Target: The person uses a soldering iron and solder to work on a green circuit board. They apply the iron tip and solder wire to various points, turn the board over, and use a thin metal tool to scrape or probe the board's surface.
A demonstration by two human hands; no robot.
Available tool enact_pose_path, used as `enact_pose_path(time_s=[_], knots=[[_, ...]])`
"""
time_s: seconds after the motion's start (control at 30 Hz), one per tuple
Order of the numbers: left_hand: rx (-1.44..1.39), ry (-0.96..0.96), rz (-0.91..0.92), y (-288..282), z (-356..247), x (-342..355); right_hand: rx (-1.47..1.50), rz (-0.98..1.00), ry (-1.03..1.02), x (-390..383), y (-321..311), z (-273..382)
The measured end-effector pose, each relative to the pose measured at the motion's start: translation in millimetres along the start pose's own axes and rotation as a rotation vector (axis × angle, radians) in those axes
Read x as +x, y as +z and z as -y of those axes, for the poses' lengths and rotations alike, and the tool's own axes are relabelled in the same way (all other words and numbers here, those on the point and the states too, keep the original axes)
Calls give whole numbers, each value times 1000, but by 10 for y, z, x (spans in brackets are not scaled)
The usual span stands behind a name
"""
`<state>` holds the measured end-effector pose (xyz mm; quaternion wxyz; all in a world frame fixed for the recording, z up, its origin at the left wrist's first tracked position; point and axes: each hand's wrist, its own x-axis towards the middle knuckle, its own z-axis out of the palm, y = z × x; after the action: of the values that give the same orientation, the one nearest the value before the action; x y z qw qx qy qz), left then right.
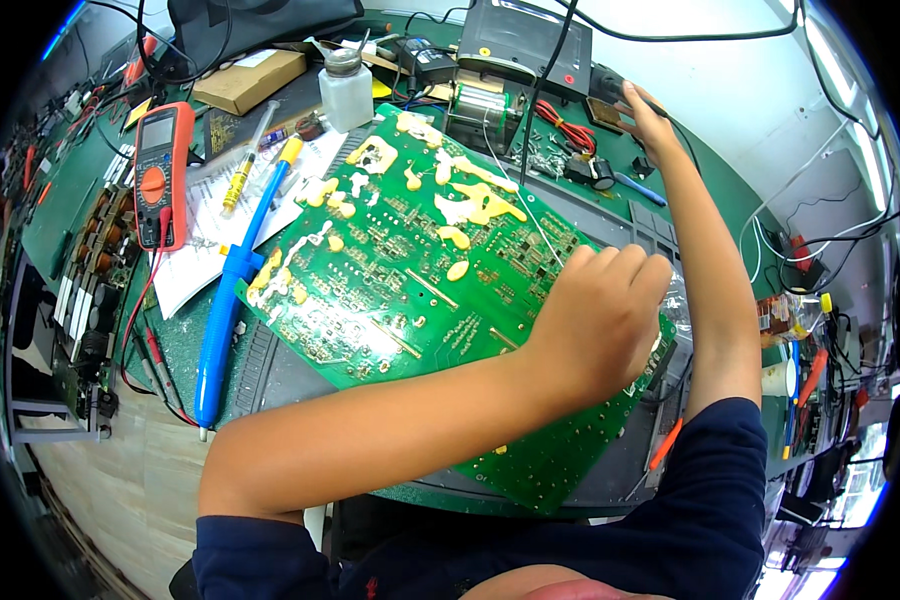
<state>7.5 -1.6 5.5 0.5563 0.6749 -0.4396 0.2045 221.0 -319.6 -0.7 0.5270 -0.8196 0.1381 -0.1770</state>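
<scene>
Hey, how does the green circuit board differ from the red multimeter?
The green circuit board looks far larger than the red multimeter. The board is a thin slab dotted with yellow blobs; the multimeter is a case with a screen and round dial. The left hand partly covers the board, while no hand covers the multimeter. Both are roughly rectangular.

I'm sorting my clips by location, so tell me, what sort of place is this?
It looks like an electronics workshop, probably a repair bench: there's a large green circuit board, a red multimeter to its left, and a spool of solder wire by its far edge.
</scene>
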Motion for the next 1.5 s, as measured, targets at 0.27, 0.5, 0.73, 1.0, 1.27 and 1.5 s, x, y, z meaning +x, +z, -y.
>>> enact_pose_path(time_s=[0.27,0.5,0.73,1.0,1.27,1.5], knots=[[20,-1,2,-27,8,5,179,38,120,-337,-20,125],[-10,10,-19,1,33,49,384,167,227,-1361,-536,179],[-34,-46,-22,-64,137,58,-7,73,5,-2896,-1242,850],[-140,-104,108,-51,-59,71,-833,4,46,-4369,-2052,618],[-44,50,43,-29,55,64,-797,-28,8,-4679,-1093,633],[-87,-40,53,-2,-25,77,-779,57,121,-4434,-752,501]])
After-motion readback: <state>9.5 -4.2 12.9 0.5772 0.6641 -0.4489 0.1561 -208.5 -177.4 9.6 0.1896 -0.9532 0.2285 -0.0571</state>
